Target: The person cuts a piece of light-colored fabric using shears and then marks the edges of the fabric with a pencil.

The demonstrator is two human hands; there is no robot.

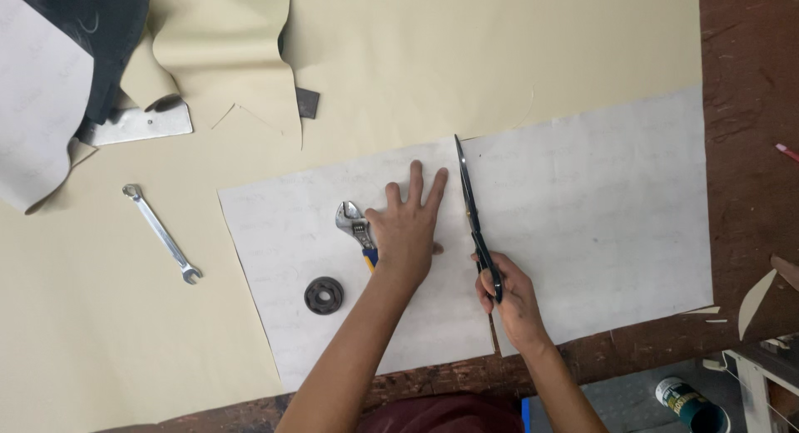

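Right hand (509,298) grips the scissors (474,212), blades nearly through the white sheet (583,208) lying on the tan material (416,59); left hand (408,229) is flat, fingers spread, beside the cut—keep it pressing there, blades following the line.

A workshop, by the look of it. A worn, scarred wooden tabletop (749,108) carries a large beige sheet (499,50) of leather-like material. On that sheet lie a combination spanner (162,233), an adjustable wrench (354,225) and a black metal disc (324,296), with long scissors (470,200) beside them.
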